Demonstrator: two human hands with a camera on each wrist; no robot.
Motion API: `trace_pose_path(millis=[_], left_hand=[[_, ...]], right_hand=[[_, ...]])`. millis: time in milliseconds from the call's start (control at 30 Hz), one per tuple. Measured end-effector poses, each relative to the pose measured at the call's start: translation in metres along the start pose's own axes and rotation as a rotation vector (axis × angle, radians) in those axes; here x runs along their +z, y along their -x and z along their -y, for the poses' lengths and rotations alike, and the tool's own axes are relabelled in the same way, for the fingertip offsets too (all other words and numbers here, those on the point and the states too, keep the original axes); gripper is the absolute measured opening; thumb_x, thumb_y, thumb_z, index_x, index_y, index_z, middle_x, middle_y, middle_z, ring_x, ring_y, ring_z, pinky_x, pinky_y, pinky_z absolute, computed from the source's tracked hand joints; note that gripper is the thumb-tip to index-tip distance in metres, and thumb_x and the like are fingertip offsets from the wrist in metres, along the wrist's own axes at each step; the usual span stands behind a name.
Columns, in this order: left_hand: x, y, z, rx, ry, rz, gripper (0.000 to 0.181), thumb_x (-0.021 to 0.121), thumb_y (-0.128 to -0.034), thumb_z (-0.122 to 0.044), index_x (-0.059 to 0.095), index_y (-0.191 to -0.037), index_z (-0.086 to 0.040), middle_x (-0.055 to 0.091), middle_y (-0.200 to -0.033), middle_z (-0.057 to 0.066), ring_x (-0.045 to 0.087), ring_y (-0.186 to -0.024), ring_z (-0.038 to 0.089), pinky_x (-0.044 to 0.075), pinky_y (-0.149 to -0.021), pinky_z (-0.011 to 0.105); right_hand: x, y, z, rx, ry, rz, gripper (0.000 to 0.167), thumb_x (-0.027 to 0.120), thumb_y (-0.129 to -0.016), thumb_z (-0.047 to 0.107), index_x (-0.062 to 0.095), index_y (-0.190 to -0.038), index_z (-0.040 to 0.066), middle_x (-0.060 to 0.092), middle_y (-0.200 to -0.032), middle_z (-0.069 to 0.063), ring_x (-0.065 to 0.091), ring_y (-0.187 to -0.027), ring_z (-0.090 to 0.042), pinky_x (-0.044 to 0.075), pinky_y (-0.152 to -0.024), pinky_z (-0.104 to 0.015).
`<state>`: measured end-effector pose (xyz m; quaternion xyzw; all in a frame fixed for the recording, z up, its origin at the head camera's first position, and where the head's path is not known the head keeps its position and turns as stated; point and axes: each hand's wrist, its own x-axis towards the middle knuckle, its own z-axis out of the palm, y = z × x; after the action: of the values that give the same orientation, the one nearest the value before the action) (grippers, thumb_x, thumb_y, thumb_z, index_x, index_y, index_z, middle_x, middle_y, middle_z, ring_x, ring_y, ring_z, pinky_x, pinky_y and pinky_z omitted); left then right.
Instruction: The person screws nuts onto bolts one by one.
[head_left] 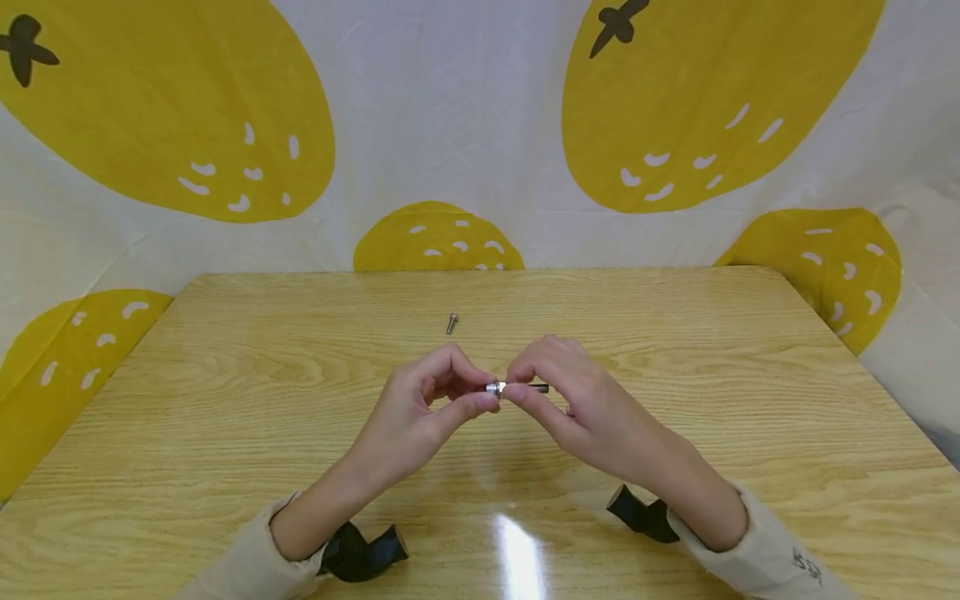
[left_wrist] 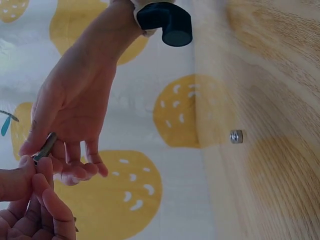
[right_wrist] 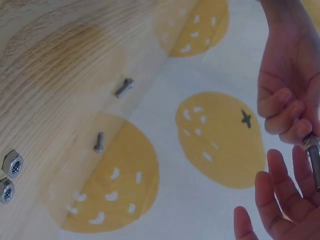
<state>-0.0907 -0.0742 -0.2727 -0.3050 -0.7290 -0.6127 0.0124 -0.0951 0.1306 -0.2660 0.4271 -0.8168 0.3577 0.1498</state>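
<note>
**Head view: bolt [head_left: 538, 388] being pinched by two hands!**

On the left, the bolt's head end is being held by the left hand [head_left: 412, 417] in a narrow pinch. Mid-picture, over the table [head_left: 225, 375], a nut-like collar [head_left: 502, 387] is being carried on it: likely light, stiff, slippery metal, best being gripped by head and flats. On the right, the bolt is being pinched beside the collar by the right hand [head_left: 581, 392], tip protruding.

Left grip [head_left: 411, 415] and right grip [head_left: 588, 407] pinch close together.
</note>
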Motion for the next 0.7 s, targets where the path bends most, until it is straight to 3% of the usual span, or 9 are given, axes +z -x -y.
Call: trace_pose_path(millis=[200, 300, 433, 567, 700], left_hand=[[-0.0001, -0.0003, -0.0002, -0.007, -0.007, -0.004, 0.010, 0.066, -0.0834, 0.000, 0.058, -0.089, -0.001, 0.068, -0.089, 0.012, 0.065, -0.078, 0.012, 0.056, -0.074, 0.030], [-0.0005, 0.0000, 0.0004, 0.001, -0.001, -0.002, 0.010, 0.066, -0.0835, 0.000, 0.057, -0.089, -0.001, 0.068, -0.089, 0.013, 0.066, -0.078, 0.012, 0.056, -0.073, 0.031], [-0.0012, 0.0007, 0.0005, -0.003, 0.008, -0.004, 0.009, 0.065, -0.0840, -0.001, 0.057, -0.088, -0.001, 0.068, -0.089, 0.014, 0.066, -0.079, 0.012, 0.055, -0.073, 0.030], [-0.0009, 0.0003, 0.0005, -0.009, 0.000, -0.006, 0.010, 0.066, -0.0838, -0.001, 0.057, -0.089, -0.001, 0.068, -0.090, 0.014, 0.065, -0.078, 0.012, 0.055, -0.073, 0.030], [-0.0004, -0.0003, 0.0012, -0.011, 0.001, 0.001, 0.010, 0.066, -0.0838, -0.001, 0.058, -0.089, -0.001, 0.068, -0.089, 0.013, 0.065, -0.077, 0.012, 0.055, -0.072, 0.030]], right_hand=[[-0.0008, -0.0001, 0.0006, -0.003, -0.049, 0.009, 0.020, 0.063, -0.089, 0.015, 0.054, -0.107, 0.010, 0.057, -0.104, 0.005, 0.051, -0.098, -0.010, 0.044, -0.085, -0.026], [-0.0004, -0.0008, -0.0006, -0.033, -0.044, 0.003, 0.015, 0.062, -0.089, 0.012, 0.055, -0.103, 0.010, 0.058, -0.101, 0.004, 0.052, -0.097, -0.009, 0.045, -0.085, -0.027], [0.0013, -0.0009, -0.0002, -0.009, -0.007, 0.015, 0.007, 0.059, -0.092, 0.015, 0.058, -0.099, 0.014, 0.059, -0.098, 0.007, 0.051, -0.095, -0.008, 0.042, -0.087, -0.029], [0.0009, -0.0007, 0.0013, 0.011, -0.001, 0.019, 0.016, 0.061, -0.091, 0.018, 0.056, -0.105, 0.012, 0.058, -0.103, 0.006, 0.050, -0.097, -0.010, 0.042, -0.086, -0.028], [0.0003, -0.0008, 0.0010, -0.030, -0.004, -0.001, 0.020, 0.064, -0.089, 0.015, 0.055, -0.106, 0.009, 0.058, -0.103, 0.003, 0.051, -0.098, -0.011, 0.044, -0.085, -0.027]])
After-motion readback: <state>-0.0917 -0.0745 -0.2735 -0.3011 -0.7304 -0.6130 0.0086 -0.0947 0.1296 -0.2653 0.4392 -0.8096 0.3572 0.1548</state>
